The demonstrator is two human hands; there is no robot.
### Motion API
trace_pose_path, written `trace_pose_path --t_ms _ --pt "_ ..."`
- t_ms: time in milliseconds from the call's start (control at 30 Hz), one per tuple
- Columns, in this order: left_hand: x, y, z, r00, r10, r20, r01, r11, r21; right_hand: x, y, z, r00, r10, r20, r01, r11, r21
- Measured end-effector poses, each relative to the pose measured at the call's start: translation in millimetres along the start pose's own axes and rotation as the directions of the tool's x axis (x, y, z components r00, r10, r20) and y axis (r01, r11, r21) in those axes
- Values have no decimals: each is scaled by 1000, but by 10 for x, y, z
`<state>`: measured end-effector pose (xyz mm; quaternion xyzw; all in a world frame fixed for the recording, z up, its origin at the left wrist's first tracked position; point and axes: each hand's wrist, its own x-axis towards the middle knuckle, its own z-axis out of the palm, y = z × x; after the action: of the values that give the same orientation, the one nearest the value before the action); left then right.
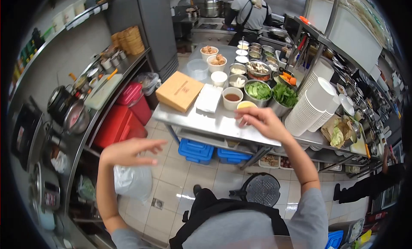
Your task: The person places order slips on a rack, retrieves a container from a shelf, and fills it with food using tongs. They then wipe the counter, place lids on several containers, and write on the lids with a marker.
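Observation:
My left hand (pixel 131 152) is raised over the floor, left of the steel table (pixel 223 128). Its fingers are stretched out and nothing is in them. My right hand (pixel 266 123) hovers over the table's front edge with fingers loosely bent and apart, apparently empty. Just beyond its fingertips stands a small cup with yellow contents (pixel 246 105), partly hidden. Beside that cup is a white paper bowl of brown liquid (pixel 232 97). A white box (pixel 209 98) and a brown cardboard box (pixel 179 91) lie farther left. Behind them is a plain white cup (pixel 219 79).
Metal pots of leafy greens (pixel 258 91) and tall stacks of white bowls (pixel 305 107) line the right side. Two bowls of fried pieces (pixel 217 62) stand farther back. A co-worker (pixel 253 13) faces the stove. A black stool (pixel 262 189) and red bins (pixel 120 125) occupy floor space.

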<state>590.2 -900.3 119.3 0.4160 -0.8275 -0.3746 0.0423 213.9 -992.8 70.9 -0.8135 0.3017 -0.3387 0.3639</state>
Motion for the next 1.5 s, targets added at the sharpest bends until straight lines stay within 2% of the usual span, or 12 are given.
trace_pose_path --t_ms 67,200,267,400,467,567,700,900,1067,1267,1400,1500 --pt "604 -481 -498 1000 9 -26 -8 999 41 506 299 -272 994 101 34 -100 995 -26" --pt "2171 -1861 -1437 932 150 -331 -114 986 125 1617 1154 -694 966 255 -42 -257 964 -73" --pt "3013 -2412 -1844 890 -101 -445 4 977 -214 2165 1688 -861 934 340 -110 -351 931 -101" --pt "4715 -3764 -2370 739 -126 -662 -48 970 -238 3253 2835 -1096 869 449 -209 -492 831 -260" --pt "5371 -4163 -2450 730 -263 -630 30 934 -355 3691 3357 -1158 854 469 -225 -517 721 -461" --pt "6007 -4472 -2497 755 -385 -531 116 875 -470 4130 4062 -1141 824 501 -265 -558 635 -534" --pt "6607 -4606 -2438 797 -477 -371 163 762 -627 4467 4501 -1034 679 685 -262 -725 572 -384" --pt "6953 -4650 -2452 836 -512 -197 47 425 -904 4495 4897 -1110 543 827 -146 -791 446 -420" --pt "6875 -4631 -2509 852 -469 -233 -83 319 -944 4337 4772 -1042 530 846 -48 -847 528 -55" --pt "6589 -4581 -2749 788 -508 -348 -134 409 -903 4267 4500 -958 676 713 -184 -674 700 238" --pt "6214 -4401 -3158 809 -396 -435 -210 497 -842 4290 4194 -1097 704 621 -344 -516 780 354" --pt "5660 -3808 -3427 854 -254 -455 -214 625 -751 4169 3692 -1320 737 553 -390 -417 825 381"
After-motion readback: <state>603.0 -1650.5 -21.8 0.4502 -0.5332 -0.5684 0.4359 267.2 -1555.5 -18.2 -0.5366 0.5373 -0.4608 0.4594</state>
